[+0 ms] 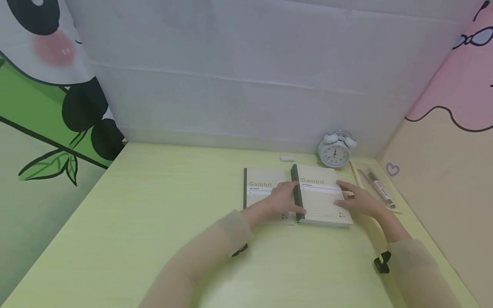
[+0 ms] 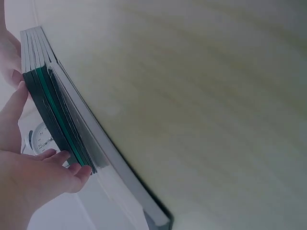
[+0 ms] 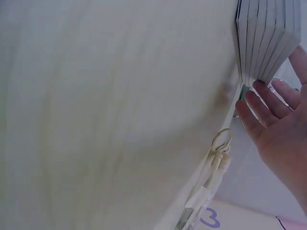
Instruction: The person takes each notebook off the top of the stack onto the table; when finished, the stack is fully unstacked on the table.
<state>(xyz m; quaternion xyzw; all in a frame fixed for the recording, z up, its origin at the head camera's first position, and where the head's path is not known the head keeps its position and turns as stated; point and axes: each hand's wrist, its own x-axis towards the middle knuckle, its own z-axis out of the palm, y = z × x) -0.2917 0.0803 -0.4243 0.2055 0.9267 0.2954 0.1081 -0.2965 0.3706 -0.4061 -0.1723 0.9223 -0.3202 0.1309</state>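
A stack of several notebooks (image 1: 319,199) with dark spines and "Gambit" on the top cover lies on the table. My left hand (image 1: 283,197) is at its left side, fingers and thumb spread along the spines; the left wrist view shows a green spine (image 2: 53,103) among the dark ones. At the opposite side my right hand (image 1: 362,201) has its relaxed fingers (image 3: 268,103) against the page edges, thumb near the top cover. Another Gambit notebook (image 1: 262,177) lies flat just left of the stack, partly hidden under my left hand and forearm.
Behind the stack stand a white twin-bell alarm clock (image 1: 335,153) and a small white block (image 1: 286,158). To the right, a marker (image 1: 381,190) lies in a cream-edged holder (image 1: 356,175) by the side wall. A beige cord loop (image 3: 221,140) shows in the right wrist view.
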